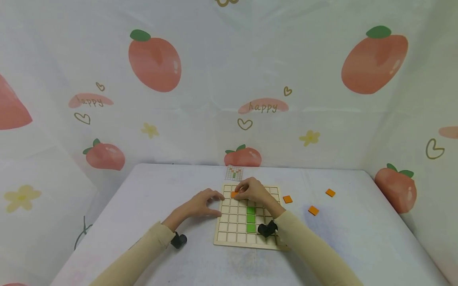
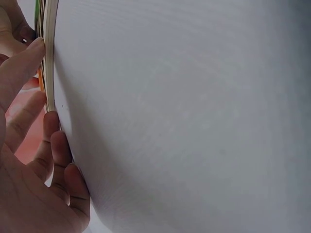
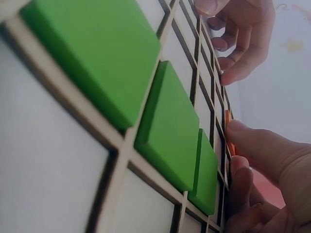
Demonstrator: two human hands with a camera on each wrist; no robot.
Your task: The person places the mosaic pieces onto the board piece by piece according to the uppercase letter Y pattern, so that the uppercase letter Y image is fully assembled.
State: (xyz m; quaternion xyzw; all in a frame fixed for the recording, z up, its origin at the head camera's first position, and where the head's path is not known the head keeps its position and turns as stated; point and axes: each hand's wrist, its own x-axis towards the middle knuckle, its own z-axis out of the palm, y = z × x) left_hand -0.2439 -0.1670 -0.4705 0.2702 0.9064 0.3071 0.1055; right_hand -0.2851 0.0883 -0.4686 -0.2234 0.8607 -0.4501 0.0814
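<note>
A wooden grid board [image 1: 231,236] lies on the table, with several green square tiles [image 1: 251,219] in one column of its cells. Over the board's far left part is my right hand [image 1: 255,191], its thumb and fingertips pinching an orange square tile [image 1: 234,194] at a cell. The right wrist view shows the thumb against that orange tile [image 3: 230,124], with fingers on its other side. My left hand [image 1: 201,203] rests at the board's left edge, thumb and fingers spread along it. In the left wrist view its fingertips [image 2: 52,121] touch the board's side.
Three loose orange tiles, one of them an orange tile [image 1: 313,210] nearest the front, lie right of the board. Behind the board is a small pattern card [image 1: 234,173] printed with a coloured grid. A fruit-print cloth [image 1: 200,99] hangs beyond the white table [image 1: 161,190].
</note>
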